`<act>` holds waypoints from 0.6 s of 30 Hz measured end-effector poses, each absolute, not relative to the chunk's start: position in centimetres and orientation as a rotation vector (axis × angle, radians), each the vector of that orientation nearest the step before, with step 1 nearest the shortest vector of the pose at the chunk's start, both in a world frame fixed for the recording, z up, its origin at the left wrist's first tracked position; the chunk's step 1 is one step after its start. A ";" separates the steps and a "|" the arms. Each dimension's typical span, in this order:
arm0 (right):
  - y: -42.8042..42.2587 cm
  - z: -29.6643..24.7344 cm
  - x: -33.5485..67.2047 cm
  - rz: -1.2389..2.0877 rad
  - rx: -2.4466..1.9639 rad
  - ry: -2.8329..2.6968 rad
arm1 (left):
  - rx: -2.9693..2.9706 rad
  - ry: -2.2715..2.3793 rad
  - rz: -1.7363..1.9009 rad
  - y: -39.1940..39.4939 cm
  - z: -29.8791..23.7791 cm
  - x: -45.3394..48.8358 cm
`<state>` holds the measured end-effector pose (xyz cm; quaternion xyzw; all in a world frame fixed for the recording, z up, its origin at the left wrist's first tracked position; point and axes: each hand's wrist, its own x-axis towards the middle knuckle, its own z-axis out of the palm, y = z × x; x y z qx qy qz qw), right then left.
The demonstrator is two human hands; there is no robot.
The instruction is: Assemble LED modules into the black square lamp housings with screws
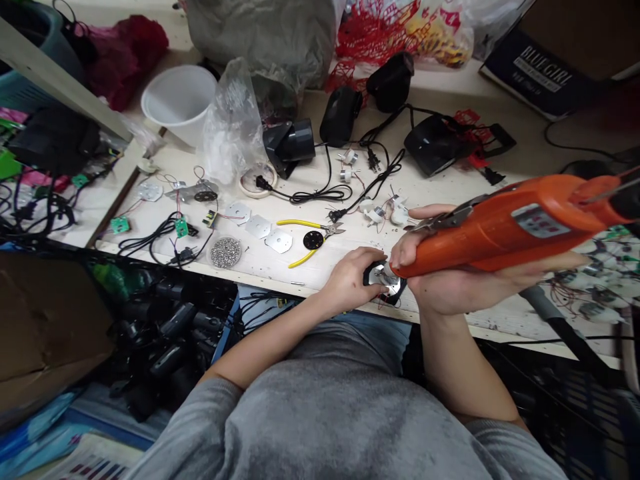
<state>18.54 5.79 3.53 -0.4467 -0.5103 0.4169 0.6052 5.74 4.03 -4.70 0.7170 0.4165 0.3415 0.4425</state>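
The right hand (440, 283) is clenched around an orange electric screwdriver (505, 230), and the tool's front end meets a metal plate (387, 280) lying on a black round part (373, 275). The left hand (347, 283) grasps this black part, close to the front edge of the table (260, 272). So this one piece is in work now, between the two hands.

At about nine o'clock from the hands lie three loose metal plates (259, 227), not fixed to anything yet, beside yellow-handled pliers (300, 223) and a black disc (313, 240). Farther at nine o'clock is a round heap of small screws (226, 252). At twelve o'clock are black housings (340, 117) with cords, and nearer are small white motors (383, 212) with thin wires. How many pieces are finished, I cannot tell.
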 end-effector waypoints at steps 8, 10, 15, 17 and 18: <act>6.3 4.0 18.9 1.174 -0.857 -1.149 | 1.785 1.037 0.843 4.1 -4.7 5.8; 6.3 4.1 18.8 1.171 -0.836 -1.175 | 1.789 1.033 0.841 4.1 -4.7 5.8; 6.3 4.4 18.6 1.218 -0.826 -1.168 | 1.809 1.010 0.855 4.2 -4.8 5.7; 6.3 4.2 18.5 1.269 -0.790 -1.124 | 1.815 1.011 0.859 4.1 -4.7 5.8; 6.3 3.9 18.5 1.279 -0.758 -1.092 | 1.817 1.017 0.858 4.1 -4.7 5.8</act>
